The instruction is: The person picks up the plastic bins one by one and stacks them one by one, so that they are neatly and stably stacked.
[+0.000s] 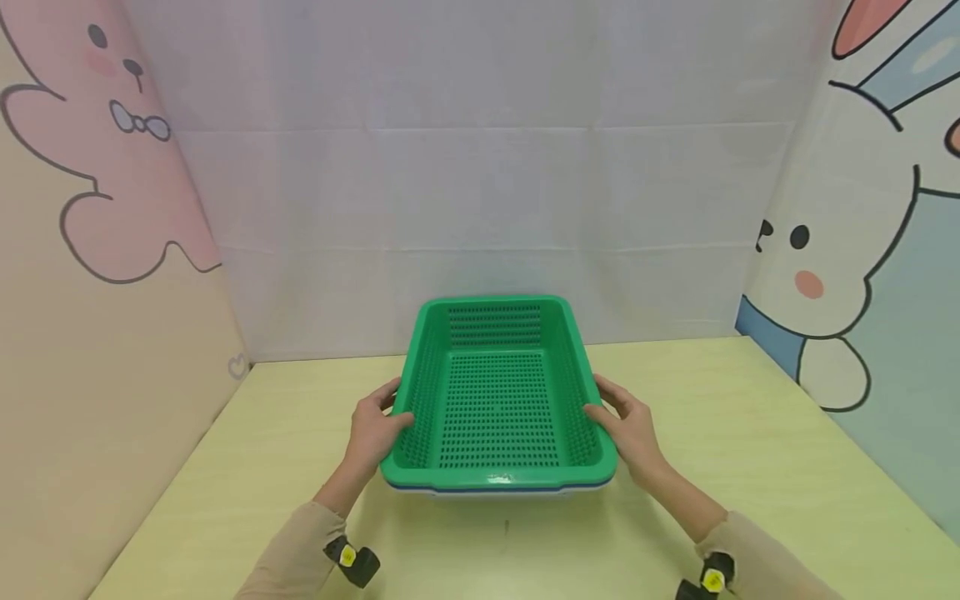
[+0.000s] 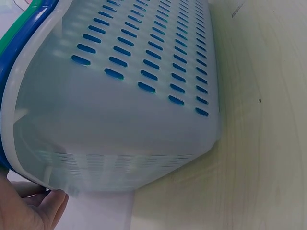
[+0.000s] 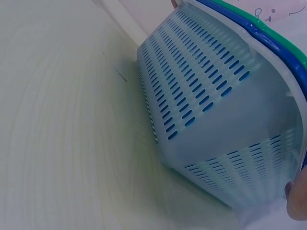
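A stack of nested plastic baskets stands in the middle of the head view. On top is a rectangular green basket (image 1: 498, 408) with slotted floor and walls. Under its rim shows a blue basket (image 2: 24, 40), and the outermost is a translucent white basket (image 2: 91, 115). My left hand (image 1: 372, 432) grips the stack's left rim, thumb over the green edge and fingers underneath. On the right side my right hand (image 1: 630, 429) holds the rim the same way. In both wrist views the white basket's slotted wall and underside fill much of the frame.
The stack is over a pale yellow wood-grain table (image 1: 292, 433). Behind it hangs a white cloth backdrop (image 1: 480, 192). A cartoon-printed panel (image 1: 127, 317) flanks the left side, and a rabbit-printed panel (image 1: 900, 333) the right.
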A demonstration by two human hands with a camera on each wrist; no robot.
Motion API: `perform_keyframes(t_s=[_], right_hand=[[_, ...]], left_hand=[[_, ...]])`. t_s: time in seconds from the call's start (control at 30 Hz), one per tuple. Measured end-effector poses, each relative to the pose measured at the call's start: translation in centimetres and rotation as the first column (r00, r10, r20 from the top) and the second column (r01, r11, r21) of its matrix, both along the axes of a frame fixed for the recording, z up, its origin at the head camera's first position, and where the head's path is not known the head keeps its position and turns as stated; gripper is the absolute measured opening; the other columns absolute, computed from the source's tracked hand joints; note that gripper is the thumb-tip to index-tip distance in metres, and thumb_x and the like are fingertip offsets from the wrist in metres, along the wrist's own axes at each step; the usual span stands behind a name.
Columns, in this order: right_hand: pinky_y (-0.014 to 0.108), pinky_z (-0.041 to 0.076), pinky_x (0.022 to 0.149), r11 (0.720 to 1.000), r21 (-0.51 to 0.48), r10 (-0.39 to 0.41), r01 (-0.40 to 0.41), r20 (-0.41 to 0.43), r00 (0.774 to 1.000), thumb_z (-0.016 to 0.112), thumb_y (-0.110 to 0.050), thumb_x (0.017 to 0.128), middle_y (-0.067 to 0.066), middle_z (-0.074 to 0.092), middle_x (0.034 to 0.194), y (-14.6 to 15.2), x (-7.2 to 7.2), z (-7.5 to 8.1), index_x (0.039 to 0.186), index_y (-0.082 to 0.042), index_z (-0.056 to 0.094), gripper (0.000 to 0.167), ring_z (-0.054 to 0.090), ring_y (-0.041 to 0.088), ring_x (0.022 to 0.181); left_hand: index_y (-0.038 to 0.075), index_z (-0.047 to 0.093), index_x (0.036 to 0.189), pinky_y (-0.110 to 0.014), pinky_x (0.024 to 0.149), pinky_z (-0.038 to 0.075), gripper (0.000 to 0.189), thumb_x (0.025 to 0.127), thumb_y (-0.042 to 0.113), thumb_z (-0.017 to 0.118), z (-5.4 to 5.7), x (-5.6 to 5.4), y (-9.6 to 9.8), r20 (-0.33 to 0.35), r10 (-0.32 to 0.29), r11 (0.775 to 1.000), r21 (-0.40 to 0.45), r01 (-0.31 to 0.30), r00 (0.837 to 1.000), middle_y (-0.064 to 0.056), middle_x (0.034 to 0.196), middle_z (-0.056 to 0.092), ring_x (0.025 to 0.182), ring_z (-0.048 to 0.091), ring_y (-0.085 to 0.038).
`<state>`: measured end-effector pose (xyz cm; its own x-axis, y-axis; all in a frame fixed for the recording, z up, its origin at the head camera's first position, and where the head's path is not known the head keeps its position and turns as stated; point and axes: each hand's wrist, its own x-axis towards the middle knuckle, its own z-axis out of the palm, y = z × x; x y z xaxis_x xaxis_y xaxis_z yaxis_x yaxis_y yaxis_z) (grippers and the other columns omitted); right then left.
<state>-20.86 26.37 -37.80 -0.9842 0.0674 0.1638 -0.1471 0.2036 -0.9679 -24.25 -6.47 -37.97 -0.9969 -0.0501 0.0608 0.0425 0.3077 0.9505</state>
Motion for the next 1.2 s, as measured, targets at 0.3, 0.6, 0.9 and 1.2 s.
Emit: perform_keyframes(t_s=[0.3, 0.6, 0.9, 1.2], right_hand=[[0.011, 0.042, 0.081, 1.000, 0.017, 0.007, -0.007, 0.000, 1.000, 0.056, -0.011, 0.088, 0.018, 0.044, 0.134, 0.9, 0.0, 0.3, 0.135, -0.001, 0.040, 0.050, 0.038, 0.024, 0.123], [0.011, 0.043, 0.080, 1.000, 0.015, 0.005, -0.005, 0.005, 1.000, 0.055, -0.012, 0.089, 0.020, 0.043, 0.134, 1.7, 0.1, 0.4, 0.135, -0.001, 0.039, 0.050, 0.037, 0.023, 0.123], [0.011, 0.044, 0.080, 1.000, 0.027, 0.006, -0.006, 0.007, 1.000, 0.055, -0.013, 0.090, 0.020, 0.042, 0.135, 2.2, 0.4, 0.4, 0.136, -0.001, 0.038, 0.051, 0.039, 0.013, 0.119], [0.011, 0.042, 0.081, 0.999, 0.050, 0.011, -0.011, -0.010, 1.000, 0.054, -0.016, 0.090, 0.019, 0.042, 0.134, 2.5, 0.5, 0.5, 0.136, -0.002, 0.038, 0.050, 0.039, 0.014, 0.120]], left_hand=[[-0.005, 0.038, 0.134, -0.044, 0.083, 0.049, 0.063, 0.073, -0.007, 0.054, 0.0, 0.1, 1.1, -0.007, 0.006, 1.000, 0.024, -0.006, 1.000, -0.027, 0.124, 0.048, 0.109, 0.051, -0.040], [-0.004, 0.038, 0.134, -0.044, 0.083, 0.049, 0.063, 0.074, -0.006, 0.055, -0.1, 0.1, 1.8, -0.012, 0.003, 0.999, 0.043, -0.003, 1.000, -0.026, 0.122, 0.050, 0.108, 0.053, -0.039], [-0.004, 0.038, 0.135, -0.042, 0.082, 0.050, 0.064, 0.073, -0.007, 0.054, -0.1, 0.6, 2.2, -0.005, -0.003, 0.998, 0.059, 0.003, 1.000, -0.026, 0.120, 0.051, 0.106, 0.054, -0.039], [-0.002, 0.039, 0.135, -0.040, 0.080, 0.051, 0.065, 0.072, -0.004, 0.056, -0.1, 0.8, 2.3, -0.022, 0.007, 0.999, 0.046, -0.006, 1.000, -0.024, 0.121, 0.052, 0.106, 0.055, -0.036]])
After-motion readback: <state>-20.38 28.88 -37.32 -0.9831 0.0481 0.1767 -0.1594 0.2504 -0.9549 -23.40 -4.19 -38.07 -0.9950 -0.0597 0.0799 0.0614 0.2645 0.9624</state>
